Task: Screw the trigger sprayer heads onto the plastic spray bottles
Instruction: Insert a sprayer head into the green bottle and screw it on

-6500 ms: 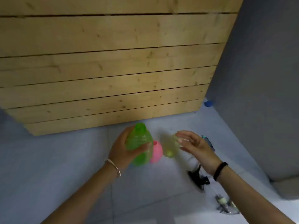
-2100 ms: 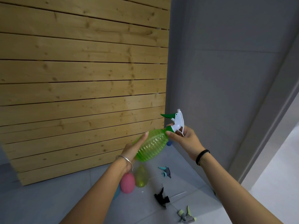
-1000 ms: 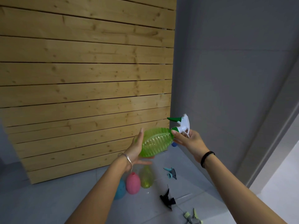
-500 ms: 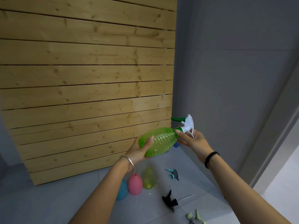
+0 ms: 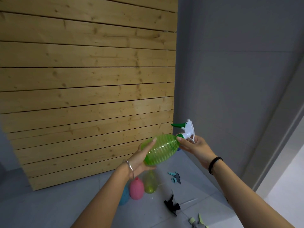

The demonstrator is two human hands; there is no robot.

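Observation:
I hold a ribbed green spray bottle (image 5: 160, 150) tilted in the air, neck up and to the right. My left hand (image 5: 141, 157) cups its base and lower side. A white and green trigger sprayer head (image 5: 186, 131) sits on the neck, and my right hand (image 5: 195, 146) pinches its green collar. On the floor below stand a pink bottle (image 5: 136, 189), a yellow-green bottle (image 5: 150, 182) and a blue bottle (image 5: 124, 196) half hidden behind my left arm. Loose sprayer heads lie nearby: a teal one (image 5: 175, 176), a black one (image 5: 171, 205) and a light green one (image 5: 198, 222).
A wooden slat panel (image 5: 85, 89) rises on the left and a grey wall (image 5: 230, 79) on the right, meeting in a corner behind the bottle. The floor is grey tile (image 5: 49, 208). A small blue object (image 5: 179, 148) shows by the corner.
My left hand has shifted its hold around the bottle's base, its fingers sliding over the ribbed side. The right hand stays on the sprayer collar. The bottle sits slightly lower than a second ago.

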